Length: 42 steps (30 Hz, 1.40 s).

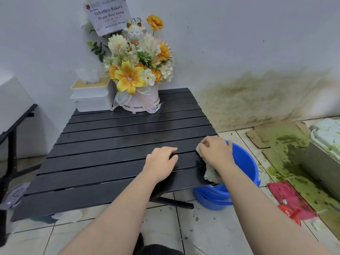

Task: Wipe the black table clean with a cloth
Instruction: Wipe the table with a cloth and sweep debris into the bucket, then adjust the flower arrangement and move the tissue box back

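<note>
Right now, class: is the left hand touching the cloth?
Apart. The head view shows the left hand flat on the black table, bare slats separating it from the cloth under the right hand.

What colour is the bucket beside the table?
Blue; the bucket shows in the head view, right of the table.

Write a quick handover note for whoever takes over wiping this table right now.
Right hand: pressing the cloth onto the black table at its right edge, above the blue bucket.
Left hand: flat on the slats, empty, steadying.
Far end: flower box and tissue box on the table.
Done: cannot tell how much has been wiped.
Left: the rest of the slats, including around those boxes.
</note>
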Each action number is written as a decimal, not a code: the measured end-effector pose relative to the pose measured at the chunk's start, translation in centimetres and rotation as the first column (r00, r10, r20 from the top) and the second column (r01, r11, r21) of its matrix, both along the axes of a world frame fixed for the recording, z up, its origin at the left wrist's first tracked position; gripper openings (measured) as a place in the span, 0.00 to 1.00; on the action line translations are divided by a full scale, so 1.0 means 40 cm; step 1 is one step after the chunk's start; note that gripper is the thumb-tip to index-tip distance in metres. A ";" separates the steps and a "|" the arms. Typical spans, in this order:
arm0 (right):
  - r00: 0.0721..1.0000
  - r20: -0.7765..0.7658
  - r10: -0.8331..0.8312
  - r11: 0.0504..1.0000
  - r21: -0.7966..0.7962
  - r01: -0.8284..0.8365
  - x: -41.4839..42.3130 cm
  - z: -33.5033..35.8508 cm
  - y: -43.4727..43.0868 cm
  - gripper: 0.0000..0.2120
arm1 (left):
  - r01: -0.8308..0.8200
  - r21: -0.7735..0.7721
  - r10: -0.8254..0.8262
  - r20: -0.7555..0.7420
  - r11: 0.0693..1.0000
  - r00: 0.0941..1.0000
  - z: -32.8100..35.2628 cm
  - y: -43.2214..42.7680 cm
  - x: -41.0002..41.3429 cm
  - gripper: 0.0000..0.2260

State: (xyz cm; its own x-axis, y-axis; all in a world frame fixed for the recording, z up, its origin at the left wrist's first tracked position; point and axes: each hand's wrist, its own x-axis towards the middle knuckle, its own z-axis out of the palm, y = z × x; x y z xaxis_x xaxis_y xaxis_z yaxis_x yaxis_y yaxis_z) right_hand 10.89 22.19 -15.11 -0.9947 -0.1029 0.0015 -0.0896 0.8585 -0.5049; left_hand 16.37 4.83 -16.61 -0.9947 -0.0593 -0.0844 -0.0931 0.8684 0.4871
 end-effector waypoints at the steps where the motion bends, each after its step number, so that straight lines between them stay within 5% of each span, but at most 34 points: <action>1: 1.000 -0.021 -0.002 0.998 -0.070 0.000 -0.025 0.007 -0.018 0.12 | -0.040 0.110 0.042 -0.022 0.993 0.999 0.006 -0.028 -0.019 0.17; 8: 0.990 0.075 0.123 0.858 -0.510 -0.068 -0.257 0.033 -0.238 0.16 | -0.297 0.599 0.448 -0.117 0.744 0.887 0.030 -0.279 -0.231 0.12; 18: 0.962 0.221 0.161 0.541 -0.835 0.101 -0.531 0.061 -0.496 0.26 | -0.329 0.799 0.676 -0.127 0.504 0.725 0.094 -0.474 -0.510 0.23; 23: 0.952 0.231 0.199 0.492 -0.864 0.106 -0.570 0.066 -0.531 0.26 | -0.276 0.880 0.579 0.002 0.386 0.815 0.104 -0.514 -0.568 0.38; 26: 0.947 0.223 0.230 0.466 -0.880 0.094 -0.573 0.065 -0.535 0.27 | -0.223 0.876 0.512 -0.032 0.428 0.858 0.113 -0.486 -0.563 0.24; 32: 0.981 0.180 0.075 0.421 -0.897 0.132 -0.622 0.043 -0.411 0.34 | -0.181 0.875 0.338 0.021 0.449 0.941 0.103 -0.409 -0.601 0.22; 36: 0.980 0.199 0.006 0.403 -0.897 0.180 -0.641 0.071 -0.307 0.15 | -0.127 0.901 0.220 0.036 0.414 0.975 0.109 -0.312 -0.636 0.19; 42: 0.971 0.237 -0.034 0.379 -0.896 0.232 -0.630 0.107 -0.259 0.12 | -0.136 0.886 0.156 0.073 0.444 0.985 0.112 -0.266 -0.649 0.21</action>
